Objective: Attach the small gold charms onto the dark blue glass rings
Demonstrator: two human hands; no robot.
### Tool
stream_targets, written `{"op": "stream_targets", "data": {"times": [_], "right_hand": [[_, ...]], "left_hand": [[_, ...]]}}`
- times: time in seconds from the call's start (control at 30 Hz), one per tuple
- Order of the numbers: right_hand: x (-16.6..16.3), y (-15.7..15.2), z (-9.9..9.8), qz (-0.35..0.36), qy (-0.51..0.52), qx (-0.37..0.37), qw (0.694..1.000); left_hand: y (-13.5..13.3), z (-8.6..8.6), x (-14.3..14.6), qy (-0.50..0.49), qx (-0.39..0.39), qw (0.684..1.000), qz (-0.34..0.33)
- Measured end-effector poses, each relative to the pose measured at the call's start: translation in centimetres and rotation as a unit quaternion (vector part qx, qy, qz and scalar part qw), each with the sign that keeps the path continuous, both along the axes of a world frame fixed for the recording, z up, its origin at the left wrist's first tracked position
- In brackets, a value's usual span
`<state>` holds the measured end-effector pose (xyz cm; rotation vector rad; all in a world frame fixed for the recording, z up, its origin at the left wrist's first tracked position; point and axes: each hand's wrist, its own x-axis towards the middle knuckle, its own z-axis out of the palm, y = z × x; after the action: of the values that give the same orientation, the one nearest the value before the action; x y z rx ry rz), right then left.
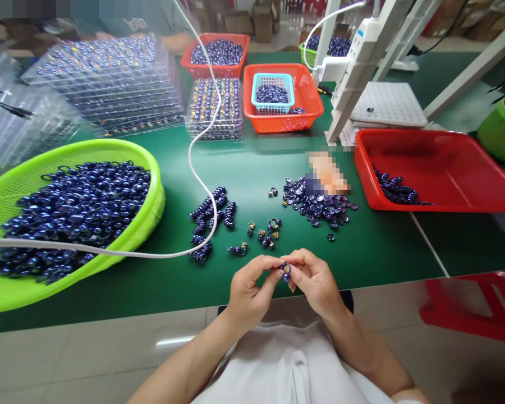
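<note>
At the table's front edge, my left hand point(255, 287) and my right hand point(313, 280) meet, pinching a small shiny dark-blue ring-shaped piece point(285, 271) with a round ball at its lower end. Fingertips of both hands cover part of it. Just beyond them lie several loose blue pieces with gold-coloured bits point(267, 235). Coiled stacks of dark-blue rings point(210, 205) rest to the left of these. A heap of small round dark-blue caps point(324, 209) spreads to the right, partly hidden by a blurred patch.
A green basket point(157, 196) full of blue rings stands at left, crossed by a white cable point(191, 151). A red tray point(446, 168) is at right. Behind are clear stacked trays point(122, 90), an orange basket point(284, 120) and a metal post point(356, 67). Another person is at the back left.
</note>
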<state>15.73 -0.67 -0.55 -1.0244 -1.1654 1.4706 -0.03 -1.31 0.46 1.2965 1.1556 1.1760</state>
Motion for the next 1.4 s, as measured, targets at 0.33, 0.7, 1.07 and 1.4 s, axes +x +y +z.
{"op": "stream_targets", "data": {"times": [0.33, 0.7, 1.07, 1.4], "right_hand": [[1.3, 0.6, 1.0, -0.006, -0.248, 0.225, 0.942], [1.5, 0.3, 1.3, 0.072, -0.191, 0.223, 0.953], [0.6, -0.6, 1.2, -0.010, -0.204, 0.295, 0.933], [0.7, -0.5, 0.7, -0.004, -0.239, 0.336, 0.911]], "left_hand": [[1.3, 0.0, -0.3, -0.165, -0.219, 0.961, -0.034], [2.2, 1.0, -1.0, -0.271, -0.319, 0.902, -0.105], [1.0, -0.4, -0.6, -0.270, -0.284, 0.906, -0.158], [0.9, -0.2, -0.7, -0.260, -0.273, 0.915, -0.141]]}}
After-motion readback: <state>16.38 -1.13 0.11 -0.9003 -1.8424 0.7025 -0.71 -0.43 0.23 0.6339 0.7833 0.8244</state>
